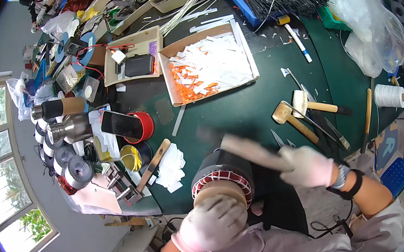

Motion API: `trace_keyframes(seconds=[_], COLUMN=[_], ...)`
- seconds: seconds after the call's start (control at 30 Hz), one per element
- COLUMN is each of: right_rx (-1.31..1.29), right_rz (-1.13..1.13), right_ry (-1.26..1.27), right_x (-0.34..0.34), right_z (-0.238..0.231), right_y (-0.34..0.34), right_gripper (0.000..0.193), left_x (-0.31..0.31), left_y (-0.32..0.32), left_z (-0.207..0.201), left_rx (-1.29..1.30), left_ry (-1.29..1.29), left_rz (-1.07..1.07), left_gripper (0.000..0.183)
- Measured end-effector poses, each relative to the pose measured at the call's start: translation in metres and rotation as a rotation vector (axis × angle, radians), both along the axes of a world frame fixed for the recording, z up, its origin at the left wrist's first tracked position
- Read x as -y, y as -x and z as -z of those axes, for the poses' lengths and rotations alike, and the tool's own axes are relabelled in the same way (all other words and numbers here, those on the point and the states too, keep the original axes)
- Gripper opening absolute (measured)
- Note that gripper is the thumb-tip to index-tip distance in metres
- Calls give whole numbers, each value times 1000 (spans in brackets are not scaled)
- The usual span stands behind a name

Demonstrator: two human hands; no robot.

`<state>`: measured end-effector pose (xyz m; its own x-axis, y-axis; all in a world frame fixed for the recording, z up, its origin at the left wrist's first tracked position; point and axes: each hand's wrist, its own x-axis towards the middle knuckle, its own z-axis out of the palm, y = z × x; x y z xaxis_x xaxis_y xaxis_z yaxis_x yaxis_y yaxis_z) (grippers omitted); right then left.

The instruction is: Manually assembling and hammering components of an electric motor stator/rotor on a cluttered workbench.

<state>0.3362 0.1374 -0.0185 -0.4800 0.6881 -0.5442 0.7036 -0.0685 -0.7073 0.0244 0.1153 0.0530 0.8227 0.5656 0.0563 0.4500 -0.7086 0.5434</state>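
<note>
A dark cylinder (221, 163), which looks like a motor stator, lies at the table's near edge. Its near end carries a ring of red winding (239, 182) laced with white cord. Against that end sits a tan round block (218, 190), and my left hand (216, 224) is closed over it, fingers curled on its top. My right hand (308, 166) grips a wooden bar (253, 152), smeared by motion, to the right of the cylinder. The bar's far end reaches over the cylinder's far side; I cannot tell if they touch. White gloves cover both hands.
Mallets (282, 112), scissors and blades lie to the right, by a white cord spool (390, 96). A carton (253, 64) of white and orange slips stands ahead. At left are a phone (121, 125) on a red roll, metal bottles (69, 129) and a wooden-handled tool (153, 165).
</note>
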Motion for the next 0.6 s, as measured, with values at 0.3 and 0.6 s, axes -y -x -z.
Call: trace_keyframes(seconds=[0.3, 0.6], right_rx=[-35, -123], right_rz=[65, 166], right_ry=[142, 134], right_x=[-16, -8], right_z=[-8, 0], right_y=[2, -3], right_gripper=[34, 36], left_x=[7, -21], left_y=[-12, -20], left_z=[-6, -17], left_rx=[-53, -49], left_ry=[18, 91], left_rz=[-256, -78], left_gripper=[30, 42])
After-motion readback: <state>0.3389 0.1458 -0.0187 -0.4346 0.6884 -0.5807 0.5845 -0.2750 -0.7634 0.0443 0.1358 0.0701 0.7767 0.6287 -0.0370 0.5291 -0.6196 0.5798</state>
